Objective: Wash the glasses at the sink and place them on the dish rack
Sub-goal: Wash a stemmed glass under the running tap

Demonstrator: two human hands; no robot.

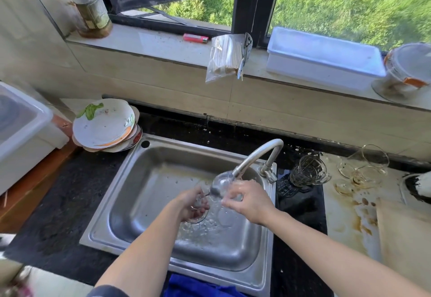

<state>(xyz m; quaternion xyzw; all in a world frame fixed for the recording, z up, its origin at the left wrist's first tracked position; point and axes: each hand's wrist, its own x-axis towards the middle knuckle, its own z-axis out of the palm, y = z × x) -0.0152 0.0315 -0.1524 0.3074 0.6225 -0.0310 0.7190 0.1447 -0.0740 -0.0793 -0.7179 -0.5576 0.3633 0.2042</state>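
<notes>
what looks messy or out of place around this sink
Brown stains are splashed over the pale counter right of the sink, where glasses seem to lie tipped over. A bag of chopsticks hangs over the windowsill edge.

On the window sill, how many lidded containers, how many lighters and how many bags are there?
Lidded containers: 3 (red-lidded jar, white plastic box, clear container with orange clips)
Lighters: 1 (red lighter)
Bags: 1 (clear bag of wooden sticks)
Total: 5

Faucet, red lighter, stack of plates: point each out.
faucet (pixel 255 153), head view, curved spout
red lighter (pixel 195 38), head view, middle of body
stack of plates (pixel 105 126), head view, top plate's centre
</notes>
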